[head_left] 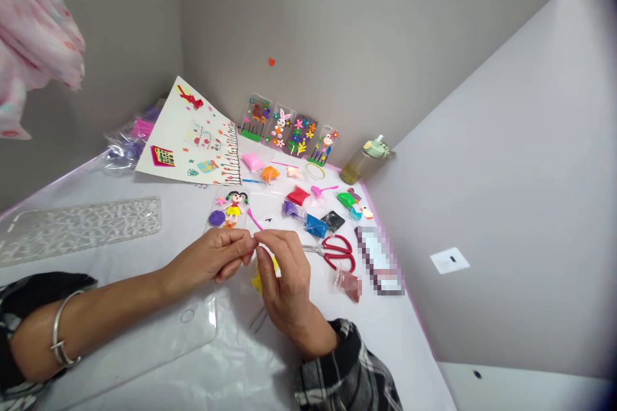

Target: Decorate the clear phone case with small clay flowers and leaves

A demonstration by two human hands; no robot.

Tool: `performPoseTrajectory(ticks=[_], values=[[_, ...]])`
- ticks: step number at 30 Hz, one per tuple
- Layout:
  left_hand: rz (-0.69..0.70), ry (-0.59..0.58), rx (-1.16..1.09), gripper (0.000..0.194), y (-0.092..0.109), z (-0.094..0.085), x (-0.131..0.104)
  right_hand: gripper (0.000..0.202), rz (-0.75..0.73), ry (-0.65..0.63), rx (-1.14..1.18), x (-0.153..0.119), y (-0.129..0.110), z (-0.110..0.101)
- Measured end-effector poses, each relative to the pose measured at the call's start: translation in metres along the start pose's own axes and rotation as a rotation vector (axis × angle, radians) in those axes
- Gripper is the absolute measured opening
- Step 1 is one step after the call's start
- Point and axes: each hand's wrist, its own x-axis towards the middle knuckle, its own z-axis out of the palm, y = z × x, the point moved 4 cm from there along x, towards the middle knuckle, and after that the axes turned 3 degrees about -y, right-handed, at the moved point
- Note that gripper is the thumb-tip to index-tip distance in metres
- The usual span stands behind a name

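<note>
Yellow packet (257, 280): on the table, partly hidden behind the right hand (288, 276).
Left hand: (226, 253) fingers curled in, thumb pressed to the forefinger; from where I stand, I can't tell whether anything is pinched there.
Right hand: thumb and forefinger bent, a narrow gap between, tips meeting the left's; any hold, I can't make out.
Doll figure: (234, 207) just beyond the left hand, on a clear plate (215, 201).
Pink tool: (254, 218) right of the doll.
Red-handled scissors: (339, 253) right of the right hand.
</note>
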Motion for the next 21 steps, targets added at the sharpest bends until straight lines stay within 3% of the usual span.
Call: performPoseTrajectory(ticks=[5,8,14,21], values=[[0.128,0.015,0.05,0.049,0.007,0.001,0.001,0.022,0.015,-0.003,0.022,0.0,0.002,-0.001],[0.103,-0.004,-0.04,0.038,0.002,0.001,0.003,0.022,0.023,-0.002,0.026,-0.001,0.002,-0.002],[-0.004,-0.062,-0.147,0.057,0.0,0.004,0.0,0.026,0.02,0.0,0.024,-0.001,0.0,-0.002],[0.092,-0.03,-0.208,0.059,-0.003,0.007,-0.001,0.026,0.028,-0.02,0.022,-0.003,0.002,0.0]])
